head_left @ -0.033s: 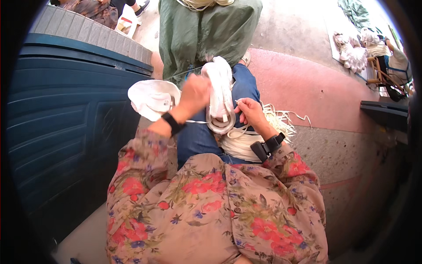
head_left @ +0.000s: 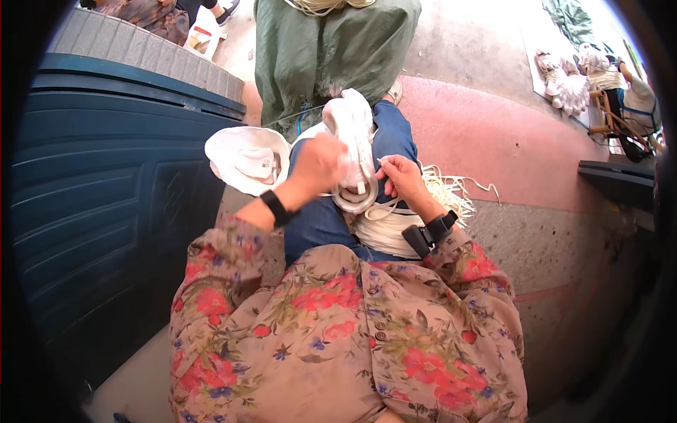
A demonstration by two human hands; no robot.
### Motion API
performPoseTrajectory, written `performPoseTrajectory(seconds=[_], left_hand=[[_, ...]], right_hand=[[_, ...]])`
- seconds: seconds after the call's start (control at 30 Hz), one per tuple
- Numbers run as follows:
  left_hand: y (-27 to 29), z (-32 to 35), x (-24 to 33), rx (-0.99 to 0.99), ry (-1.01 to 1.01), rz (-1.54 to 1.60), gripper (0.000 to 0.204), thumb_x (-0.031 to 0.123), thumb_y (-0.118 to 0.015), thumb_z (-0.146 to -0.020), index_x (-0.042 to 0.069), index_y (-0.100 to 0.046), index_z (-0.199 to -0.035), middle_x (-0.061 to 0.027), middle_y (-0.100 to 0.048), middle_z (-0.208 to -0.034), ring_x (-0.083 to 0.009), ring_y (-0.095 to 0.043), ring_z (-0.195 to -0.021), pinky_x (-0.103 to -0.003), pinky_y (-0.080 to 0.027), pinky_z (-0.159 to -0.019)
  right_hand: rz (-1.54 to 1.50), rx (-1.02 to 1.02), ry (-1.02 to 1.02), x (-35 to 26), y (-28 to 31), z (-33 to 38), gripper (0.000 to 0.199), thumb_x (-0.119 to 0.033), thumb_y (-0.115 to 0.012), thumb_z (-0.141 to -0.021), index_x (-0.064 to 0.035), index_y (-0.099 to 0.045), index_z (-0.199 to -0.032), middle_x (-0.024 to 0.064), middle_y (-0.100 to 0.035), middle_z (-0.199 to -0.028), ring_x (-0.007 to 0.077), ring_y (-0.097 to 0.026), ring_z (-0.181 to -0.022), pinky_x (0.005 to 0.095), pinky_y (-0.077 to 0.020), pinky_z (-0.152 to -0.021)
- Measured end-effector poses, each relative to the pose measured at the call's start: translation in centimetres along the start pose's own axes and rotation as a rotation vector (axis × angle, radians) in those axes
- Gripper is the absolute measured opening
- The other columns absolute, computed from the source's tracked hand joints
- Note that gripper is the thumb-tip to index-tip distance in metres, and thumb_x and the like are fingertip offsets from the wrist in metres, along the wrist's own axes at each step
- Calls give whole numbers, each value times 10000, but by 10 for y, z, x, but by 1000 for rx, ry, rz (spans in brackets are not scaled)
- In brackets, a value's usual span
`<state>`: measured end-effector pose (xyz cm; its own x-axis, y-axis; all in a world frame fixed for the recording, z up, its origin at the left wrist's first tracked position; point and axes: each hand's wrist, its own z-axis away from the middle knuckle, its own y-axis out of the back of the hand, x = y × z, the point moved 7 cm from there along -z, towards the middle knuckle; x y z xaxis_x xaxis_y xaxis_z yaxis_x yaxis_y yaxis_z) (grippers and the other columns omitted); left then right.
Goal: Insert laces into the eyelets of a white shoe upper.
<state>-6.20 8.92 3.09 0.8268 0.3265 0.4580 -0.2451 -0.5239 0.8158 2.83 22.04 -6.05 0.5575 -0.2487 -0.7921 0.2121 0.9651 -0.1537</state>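
Note:
On my lap lies a white mesh shoe (head_left: 348, 121), its rounded opening towards me. My left hand (head_left: 321, 161) is raised over the shoe's left side; motion smears its fingers, so what they hold is hidden. To the right of the opening, my right hand (head_left: 400, 176) is closed in a pinch, with the small pale end of a lace showing at its fingertips. Cream laces (head_left: 384, 229) lie in a thick bundle across my right thigh, under my right wrist. Left of my left hand sits a white, bowl-like piece (head_left: 224, 161) with a printed tag inside.
A green sack (head_left: 337, 56) stands in front of my knees, with more pale laces (head_left: 328, 5) on top. A blue panelled door (head_left: 120, 211) borders my left. At far right are piled white items (head_left: 564, 88) and a wooden-framed chair (head_left: 606, 116). Another person (head_left: 151, 20) is at top left.
My left hand has shifted a little to the right and towards me, over the shoe. My right hand keeps its place and its pinch.

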Motion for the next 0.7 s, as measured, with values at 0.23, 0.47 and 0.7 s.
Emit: performPoseTrajectory(seconds=[0.23, 0.47, 0.7], left_hand=[[-25, 24, 51, -237, -194, -395, 69, 145, -516, -648, 98, -479, -681, -13, -457, -641, -155, -451, -670, -295, -322, -577], [-12, 45, 46, -163, -155, -387, 84, 122, -538, -643, 76, -482, -685, -20, -460, -633, -167, -458, -641, -278, -320, -557], [4, 26, -5, 69, 364, 89, 205, 194, -604, -731, 2, -556, -784, -121, -558, -737, -278, -519, -710, -354, -408, -628]], right_hand=[[34, -22, -3, -13, -8, 1, 208, -221, -504, -857, -33, -539, -939, 1, -558, -678, 40, -468, -452, 156, -341, -369], [277, 69, 282, -44, -7, -25, 227, -159, -554, -799, 56, -604, -848, 30, -590, -671, 86, -518, -602, 226, -408, -557], [661, 109, 494, -60, -25, -50, 195, -171, -541, -751, 2, -614, -804, 163, -609, -731, 302, -590, -687, 367, -448, -628]])
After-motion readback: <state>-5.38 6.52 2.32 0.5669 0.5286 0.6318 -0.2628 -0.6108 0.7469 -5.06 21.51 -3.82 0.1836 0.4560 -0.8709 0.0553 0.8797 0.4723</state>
